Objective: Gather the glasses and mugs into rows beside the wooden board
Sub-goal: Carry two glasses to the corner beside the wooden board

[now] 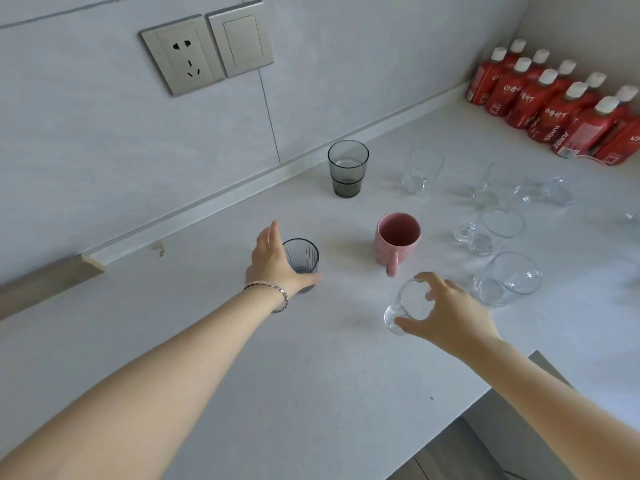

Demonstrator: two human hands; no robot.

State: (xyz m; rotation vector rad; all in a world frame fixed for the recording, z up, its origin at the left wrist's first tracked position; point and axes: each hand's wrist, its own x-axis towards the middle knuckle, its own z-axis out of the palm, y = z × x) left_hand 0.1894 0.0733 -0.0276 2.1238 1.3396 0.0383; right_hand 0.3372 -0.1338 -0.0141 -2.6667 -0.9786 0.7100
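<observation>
My left hand [273,265] is wrapped around a small ribbed grey glass [303,258] standing on the white counter [242,358]. My right hand [446,313] grips a clear glass [408,306] from above, near the counter's front edge. Between them, a bit farther back, stands a pink mug [396,240] with its handle toward me. A tall smoky grey glass [347,168] stands near the wall. Several clear glass mugs [505,278] are scattered to the right. A wooden board [45,282] lies at the far left against the wall.
Several red bottles with white caps [554,105] fill the back right corner. A wall socket [183,55] and a switch [240,39] sit on the wall above. The counter's front edge [478,403] drops off at the lower right.
</observation>
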